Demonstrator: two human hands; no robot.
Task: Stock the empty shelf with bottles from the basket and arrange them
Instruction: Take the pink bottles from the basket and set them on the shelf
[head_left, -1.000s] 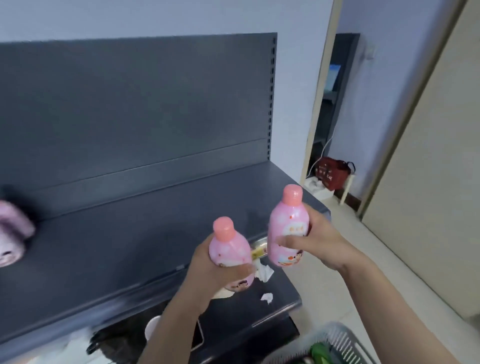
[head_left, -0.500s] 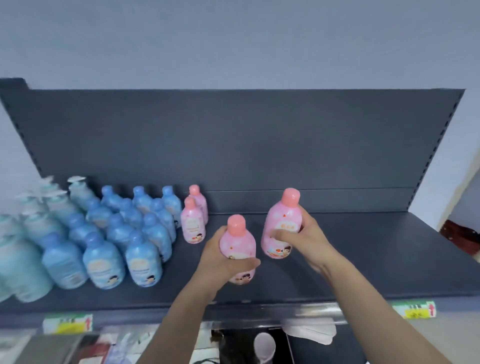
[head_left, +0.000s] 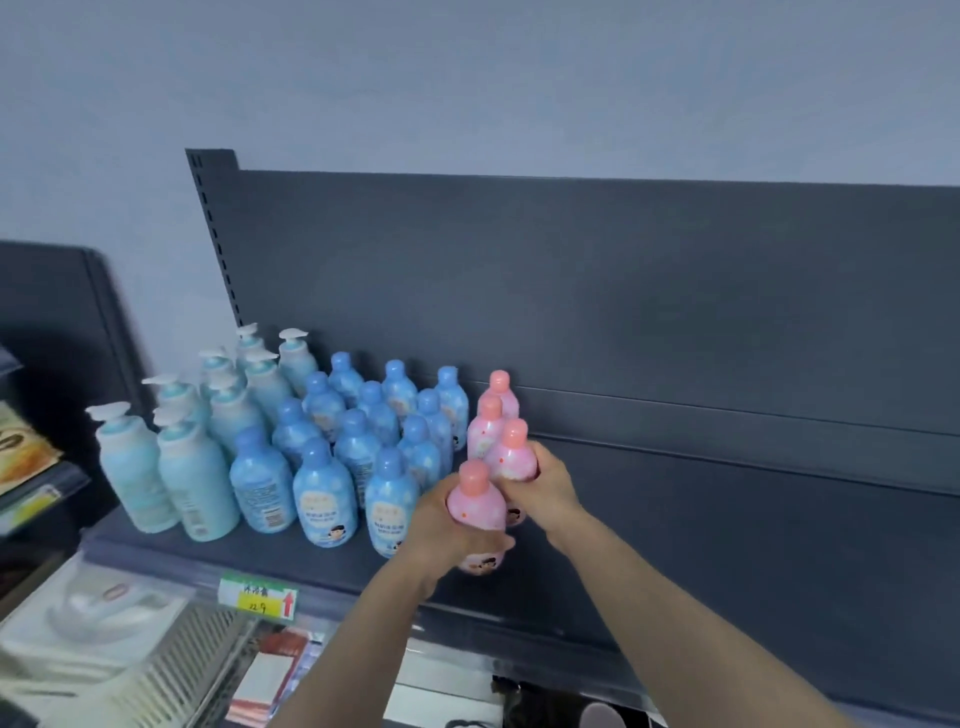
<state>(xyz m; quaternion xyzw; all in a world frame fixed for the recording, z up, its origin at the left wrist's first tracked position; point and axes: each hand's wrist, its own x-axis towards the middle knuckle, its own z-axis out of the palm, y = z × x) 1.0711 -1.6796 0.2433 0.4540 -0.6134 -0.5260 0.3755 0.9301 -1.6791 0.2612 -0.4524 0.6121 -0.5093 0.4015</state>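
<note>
A dark grey shelf (head_left: 727, 545) carries pale pump bottles (head_left: 192, 478) at far left and rows of blue bottles (head_left: 358, 447) at centre, its right side bare. Beside the blue rows, two pink bottles (head_left: 496, 410) stand in a file toward the back panel. The left hand (head_left: 447, 525) wraps the near pink bottle (head_left: 475, 506); the right hand (head_left: 540, 483) clasps the farther pink bottle (head_left: 511, 452). Packed so tightly, either could likely knock over a neighbour when set down.

One head-worn view only, we look forward and slightly down from close range, facing our dark shelf (head_left: 727, 525) and wall, rows of bottles (head_left: 332, 441) left of centre
</note>
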